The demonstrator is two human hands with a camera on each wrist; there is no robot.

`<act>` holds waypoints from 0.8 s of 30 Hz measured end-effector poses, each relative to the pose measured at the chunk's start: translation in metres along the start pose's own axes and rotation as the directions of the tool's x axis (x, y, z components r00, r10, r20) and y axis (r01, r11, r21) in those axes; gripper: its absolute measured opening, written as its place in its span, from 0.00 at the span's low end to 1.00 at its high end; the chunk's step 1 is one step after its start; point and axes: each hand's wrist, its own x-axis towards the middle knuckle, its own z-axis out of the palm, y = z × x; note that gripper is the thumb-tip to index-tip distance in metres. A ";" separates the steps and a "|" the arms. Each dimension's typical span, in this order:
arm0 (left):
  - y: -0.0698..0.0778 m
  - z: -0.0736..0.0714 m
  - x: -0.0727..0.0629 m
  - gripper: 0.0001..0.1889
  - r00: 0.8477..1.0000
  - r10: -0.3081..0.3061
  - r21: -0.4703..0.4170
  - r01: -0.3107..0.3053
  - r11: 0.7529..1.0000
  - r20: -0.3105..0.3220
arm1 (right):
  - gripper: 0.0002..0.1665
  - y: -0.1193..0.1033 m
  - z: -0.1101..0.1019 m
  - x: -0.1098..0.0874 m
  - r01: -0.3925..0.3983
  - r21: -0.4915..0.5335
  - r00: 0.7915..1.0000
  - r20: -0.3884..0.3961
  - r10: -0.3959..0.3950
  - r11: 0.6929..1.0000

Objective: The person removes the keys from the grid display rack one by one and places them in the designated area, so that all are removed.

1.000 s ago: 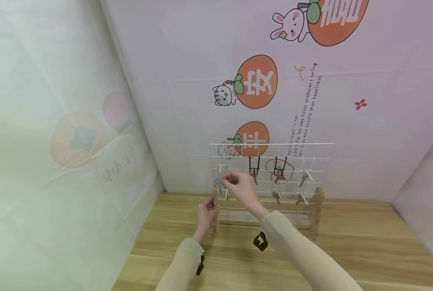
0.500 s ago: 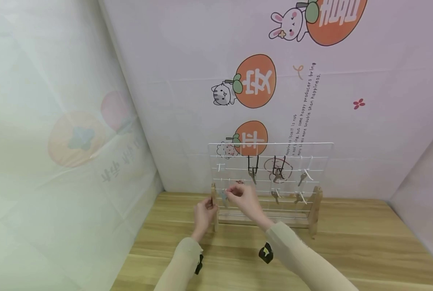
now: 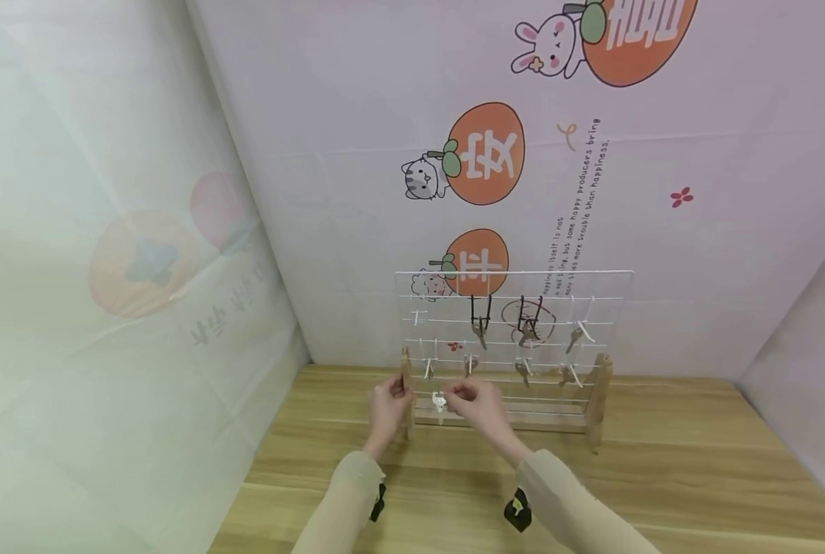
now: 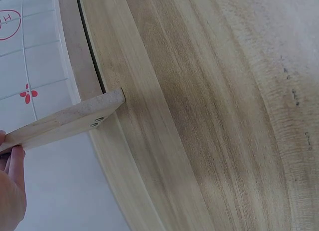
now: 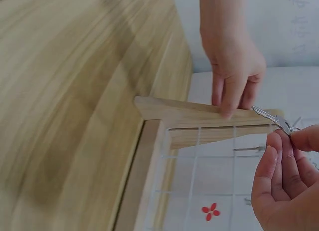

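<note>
In the head view, my right hand (image 3: 480, 404) pinches a small silver key (image 3: 439, 401) in front of the lower left part of a white wire rack (image 3: 516, 271). The right wrist view shows this key (image 5: 273, 117) between thumb and fingertips, its blade pointing away from the hand. My left hand (image 3: 387, 408) grips the rack's left wooden post (image 3: 409, 425). From the left wrist, the post (image 4: 75, 118) shows at an angle, with only part of the hand (image 4: 11, 191) visible at the edge.
Several keys hang on the rack's hooks, among them a key (image 3: 480, 332) on a black hook and a key (image 3: 576, 335) on a white hook. A right wooden post (image 3: 598, 404) supports the far end. The rack stands on a wood-grain table (image 3: 676, 462) before a printed curtain (image 3: 357, 192).
My right hand has moved down and a little right with the key, uncovering the lower left hooks. The left hand stays on the post.
</note>
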 end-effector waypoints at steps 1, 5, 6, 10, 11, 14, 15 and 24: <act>0.000 0.000 0.000 0.15 1.000 -0.001 -0.004 0.001 1.000 0.004 | 0.05 0.003 0.000 -0.001 -0.010 0.004 1.000 -0.001 0.010 1.000; -0.002 0.000 0.000 0.16 1.000 0.005 0.005 -0.005 1.000 0.005 | 0.06 0.016 0.000 -0.007 -0.052 -0.001 0.999 -0.014 0.052 0.999; -0.002 0.000 0.000 0.15 1.000 0.009 0.008 -0.009 1.000 0.004 | 0.06 0.019 0.000 -0.009 -0.057 -0.001 0.998 -0.016 0.057 0.998; -0.003 0.000 0.000 0.15 1.000 0.027 0.021 -0.027 0.999 0.002 | 0.06 0.031 0.001 -0.013 -0.061 0.027 0.998 -0.013 0.062 0.998; -0.003 -0.001 0.000 0.15 1.000 0.031 0.024 -0.031 0.999 0.001 | 0.06 0.034 0.001 -0.014 -0.064 0.037 0.998 -0.009 0.064 0.997; -0.003 -0.001 -0.001 0.14 1.000 0.031 0.025 -0.031 0.999 0.002 | 0.05 0.045 0.002 -0.017 -0.074 0.040 0.997 0.002 0.074 0.996; -0.003 -0.001 0.000 0.15 1.000 0.028 0.023 -0.028 0.999 0.003 | 0.05 0.048 0.002 -0.018 -0.080 0.035 0.997 0.007 0.080 0.996; -0.001 0.000 -0.001 0.15 1.000 0.013 0.014 -0.013 1.000 0.004 | 0.07 0.072 0.003 -0.028 -0.161 0.015 0.986 0.043 0.160 0.987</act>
